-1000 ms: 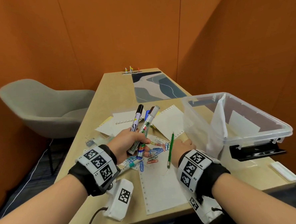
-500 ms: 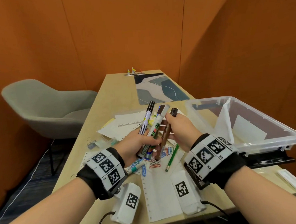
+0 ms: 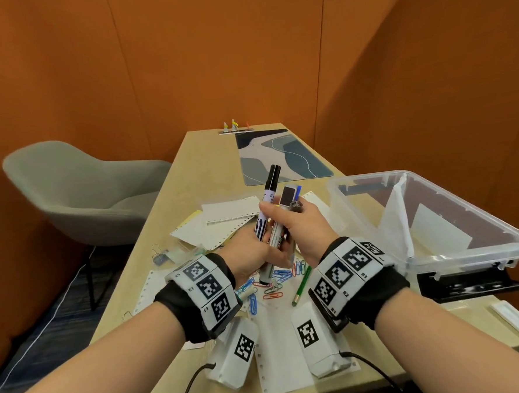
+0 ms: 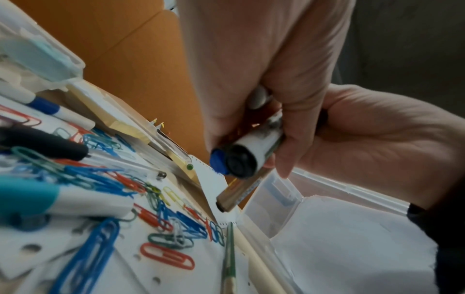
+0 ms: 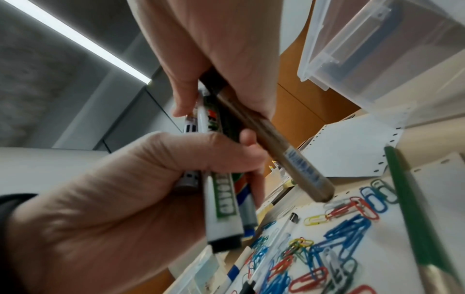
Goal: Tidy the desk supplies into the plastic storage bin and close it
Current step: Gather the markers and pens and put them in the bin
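My left hand (image 3: 263, 255) grips a bundle of markers (image 3: 272, 201) upright above the desk, also seen as the markers (image 5: 221, 201). My right hand (image 3: 288, 222) closes around the top of the bundle and holds a brown pen (image 5: 289, 157) against it; the brown pen (image 4: 237, 192) points down. The clear plastic bin (image 3: 456, 254) stands open on the right with paper inside. Below the hands lie a green pencil (image 3: 301, 285), coloured paper clips (image 3: 272, 283) and perforated sheets (image 3: 280, 362).
A teal-capped marker (image 4: 27, 199) and more pens lie among the clips. Binder clips (image 3: 160, 257) sit at the left desk edge. A black piece (image 3: 470, 286) lies under the bin's near side. A patterned mat (image 3: 280, 155) lies further back; a grey chair (image 3: 78, 192) stands left.
My right hand left the desk beside the pencil, came up with the brown pen and now wraps it against the marker bundle in my left hand. The bundle has risen slightly.
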Motion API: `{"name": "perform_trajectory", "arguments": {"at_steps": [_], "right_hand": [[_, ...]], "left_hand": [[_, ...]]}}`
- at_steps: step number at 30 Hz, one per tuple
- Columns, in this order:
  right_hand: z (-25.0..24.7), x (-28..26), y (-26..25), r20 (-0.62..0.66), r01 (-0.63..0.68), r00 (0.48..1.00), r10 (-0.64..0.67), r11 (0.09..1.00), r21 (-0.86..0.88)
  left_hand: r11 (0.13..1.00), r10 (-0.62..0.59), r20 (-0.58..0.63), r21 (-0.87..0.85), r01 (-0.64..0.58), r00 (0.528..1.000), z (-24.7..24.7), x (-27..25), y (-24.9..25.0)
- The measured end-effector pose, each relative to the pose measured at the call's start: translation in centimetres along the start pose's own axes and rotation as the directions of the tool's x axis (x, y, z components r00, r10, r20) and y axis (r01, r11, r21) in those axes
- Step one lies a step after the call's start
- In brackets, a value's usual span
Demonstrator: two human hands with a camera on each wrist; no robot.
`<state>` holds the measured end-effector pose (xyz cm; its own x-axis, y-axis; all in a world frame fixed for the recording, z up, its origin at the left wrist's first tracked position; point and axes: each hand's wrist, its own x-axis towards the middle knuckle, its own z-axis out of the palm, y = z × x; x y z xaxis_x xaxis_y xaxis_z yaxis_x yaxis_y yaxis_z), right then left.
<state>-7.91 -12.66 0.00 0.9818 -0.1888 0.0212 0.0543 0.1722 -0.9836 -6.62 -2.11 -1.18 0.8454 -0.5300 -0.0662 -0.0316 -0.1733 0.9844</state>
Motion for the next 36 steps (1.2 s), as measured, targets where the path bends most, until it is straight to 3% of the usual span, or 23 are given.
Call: {"name": "perform_trajectory", "arguments": {"at_steps": [7,12,15,19,24,28,31,36], "right_hand": [[0.3,-0.3,-0.3,0.02,0.043,0.999,-0.042,0.999,-0.032],[0.7,-0.3,-1.3,0.048,0.158,0.987,-0.154,0.981,-0.11],[0.3,-0.1,-2.1,0.058,0.208,0.977,-0.204,0.974,-0.088],[-0.2,-0.4,-2.6,0.131,0.215,0.969,-0.208,0.976,-0.04],[-0.8,-0.4,-2.7,0.126,0.198,0.973,-0.193,0.98,-0.026],[-0.9,-0.7,-3.0,0.142,0.175,0.976,-0.167,0.984,-0.039],[-0.9,-1.2,-3.4,0.14,0.165,0.978,-0.152,0.983,-0.082],[-0.1,-2.1,-4.6,0.109,0.161,0.984,-0.144,0.973,-0.167]], "left_hand": [[0.996,0.021,0.029,0.086,-0.024,0.999,0.0,0.9,0.2],[0.996,0.01,0.0,0.089,-0.01,1.0,0.1,1.3,-0.1],[0.991,-0.116,0.087,-0.058,0.121,0.989,-0.3,1.4,-0.9],[0.952,-0.123,0.167,-0.258,0.163,0.978,-0.5,1.9,-1.1],[0.954,-0.158,0.187,-0.224,0.198,0.97,-1.0,1.7,-0.9],[0.958,-0.159,0.337,-0.175,0.228,0.928,-1.4,0.5,0.0],[0.993,-0.106,0.32,-0.008,0.115,0.942,-1.7,0.0,1.6],[0.987,0.158,0.187,-0.002,-0.16,0.969,0.4,-0.5,4.7]]}}
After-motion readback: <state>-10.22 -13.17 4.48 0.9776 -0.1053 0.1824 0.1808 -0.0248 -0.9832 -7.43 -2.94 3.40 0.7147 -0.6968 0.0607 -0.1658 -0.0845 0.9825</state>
